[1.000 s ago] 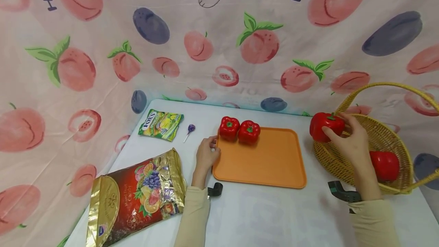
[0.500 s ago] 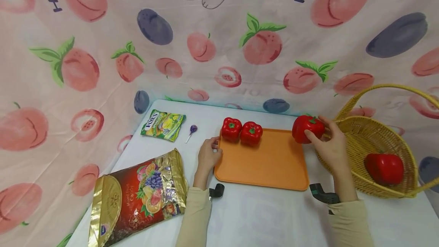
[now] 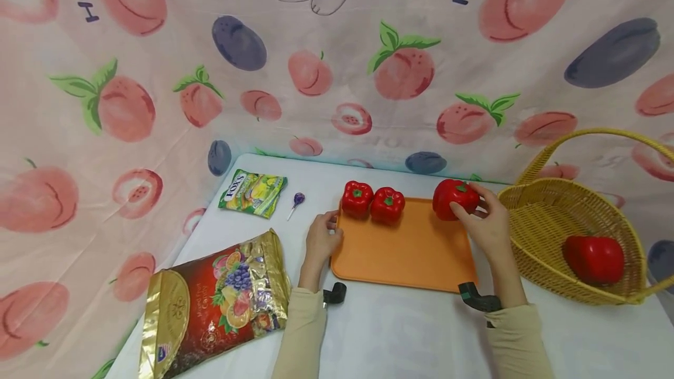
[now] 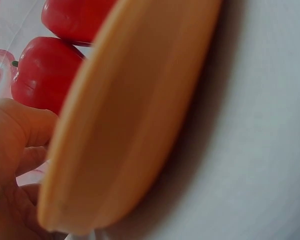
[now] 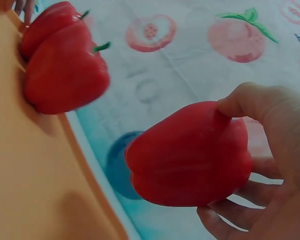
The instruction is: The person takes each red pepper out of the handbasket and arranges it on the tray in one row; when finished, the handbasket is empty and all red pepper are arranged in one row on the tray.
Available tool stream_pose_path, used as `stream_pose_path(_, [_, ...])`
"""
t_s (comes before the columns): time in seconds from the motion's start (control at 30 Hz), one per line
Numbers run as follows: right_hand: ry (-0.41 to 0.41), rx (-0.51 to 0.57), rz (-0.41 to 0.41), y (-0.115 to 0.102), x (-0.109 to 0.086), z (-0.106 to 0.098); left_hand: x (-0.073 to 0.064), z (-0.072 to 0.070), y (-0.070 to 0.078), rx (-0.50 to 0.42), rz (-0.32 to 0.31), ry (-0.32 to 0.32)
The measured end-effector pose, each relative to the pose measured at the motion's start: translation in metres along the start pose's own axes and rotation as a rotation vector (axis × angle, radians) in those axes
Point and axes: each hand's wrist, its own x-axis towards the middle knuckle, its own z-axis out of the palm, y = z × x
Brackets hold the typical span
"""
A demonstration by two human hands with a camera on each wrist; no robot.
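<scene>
My right hand [image 3: 487,221] grips a red bell pepper [image 3: 451,199] over the back right corner of the orange tray [image 3: 400,259]. In the right wrist view the thumb lies on one side of that pepper [image 5: 190,160] and the fingers curl under the other. My left hand [image 3: 321,241] holds the tray's left edge between thumb and fingers; the left wrist view shows this hand [image 4: 15,160] at the tray's rim [image 4: 115,130]. Two more red bell peppers, one at the back left corner [image 3: 357,199] and one beside it [image 3: 388,205], sit side by side on the tray.
A yellow wicker basket [image 3: 532,238] with a tall handle stands at the right, one red bell pepper [image 3: 595,259] inside. At the left lie a large mixed fruit candy bag [image 3: 216,303], a green Fox's candy packet [image 3: 253,193] and a purple lollipop [image 3: 298,199]. A fruit-print cloth [image 3: 337,75] hangs behind.
My right hand has carried the bell pepper leftward from above the basket to over the tray's back right corner. The left hand stays at the tray's edge.
</scene>
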Motion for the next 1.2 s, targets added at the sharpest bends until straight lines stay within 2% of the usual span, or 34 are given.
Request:
stream_pose_path(0.13, [-0.022, 0.039, -0.016, 0.006, 0.000, 0.014, 0.000, 0.000, -0.001, -0.001, -0.001, -0.007])
stream_pose_path(0.37, [-0.047, -0.002, -0.001, 0.011, -0.002, 0.033, 0.000, -0.001, -0.001, -0.002, -0.012, -0.009])
stream_pose_path(0.7, [-0.019, -0.019, -0.037, 0.021, -0.004, 0.055, -0.001, -0.002, 0.001, -0.003, 0.002, -0.003])
stream_pose_path(0.97, [0.022, -0.038, -0.078, 0.028, -0.007, 0.064, -0.001, -0.003, 0.002, 0.001, -0.009, -0.008])
stream_pose_path(1.2, [0.024, -0.046, -0.076, 0.028, -0.011, 0.071, 0.000, -0.002, 0.001, 0.003, -0.008, -0.009])
